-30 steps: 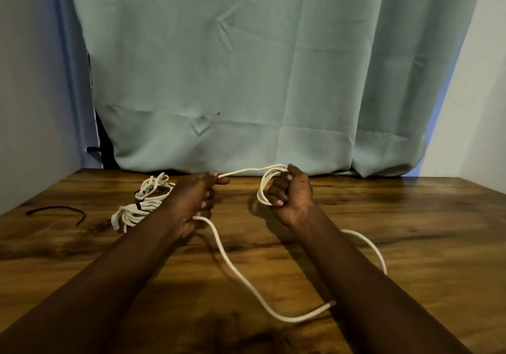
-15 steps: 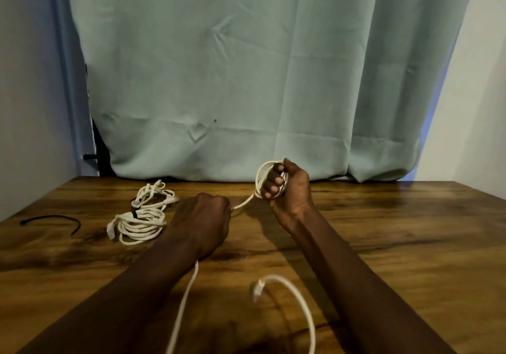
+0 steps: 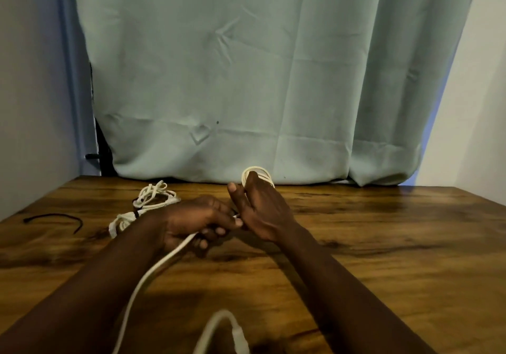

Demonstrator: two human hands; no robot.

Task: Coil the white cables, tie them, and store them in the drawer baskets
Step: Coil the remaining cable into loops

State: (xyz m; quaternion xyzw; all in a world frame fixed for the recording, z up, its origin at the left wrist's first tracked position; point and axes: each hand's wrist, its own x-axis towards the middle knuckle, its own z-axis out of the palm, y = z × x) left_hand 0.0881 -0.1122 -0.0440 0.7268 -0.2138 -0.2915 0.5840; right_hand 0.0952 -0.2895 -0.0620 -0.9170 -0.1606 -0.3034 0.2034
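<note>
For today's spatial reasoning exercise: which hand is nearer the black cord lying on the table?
Left. The left hand, holding the white cable, is to the right of the black cord; the right hand is even farther right, beyond the left hand.

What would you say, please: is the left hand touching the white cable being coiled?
Touching. The head view shows the left hand gripping the white cable, which emerges between its fingers.

Left hand [image 3: 197, 221] pinches white cable [image 3: 164, 260]; cable wound round right hand [image 3: 261, 211].
</note>
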